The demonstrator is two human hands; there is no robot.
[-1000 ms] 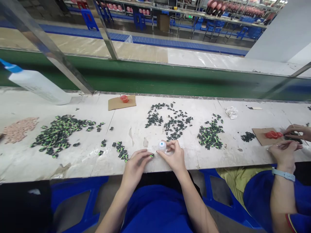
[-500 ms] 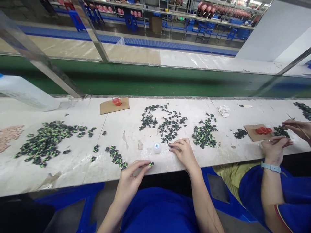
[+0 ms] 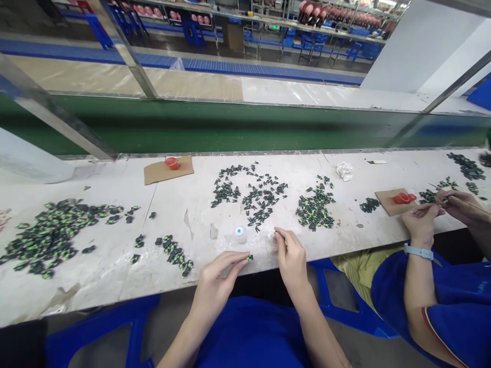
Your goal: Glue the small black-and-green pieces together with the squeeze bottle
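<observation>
My left hand (image 3: 222, 278) pinches a small black-and-green piece (image 3: 249, 257) between thumb and fingertips, just above the table's front edge. To its right my right hand (image 3: 292, 255) is closed, thumb against fingers; what it holds, if anything, is too small to make out. Between and beyond the hands stands a small white bottle (image 3: 240, 235) with a blue tip. Behind it lie scattered small black pieces (image 3: 263, 202). A heap of black-and-green pieces (image 3: 316, 207) is to the right, and a short row of them (image 3: 174, 253) to the left.
A large black-and-green pile (image 3: 53, 230) covers the left of the table (image 3: 126, 276). Farther back are a red cup (image 3: 172, 163) on cardboard (image 3: 153, 176) and crumpled paper (image 3: 344, 171). At right, a co-worker's hands (image 3: 422, 222) work beside another red cup (image 3: 402, 198).
My right hand has drawn back from the edge of the scattered black pieces, toward me. My left hand, still pinching its piece, has moved slightly right. The view has shifted a little to the right.
</observation>
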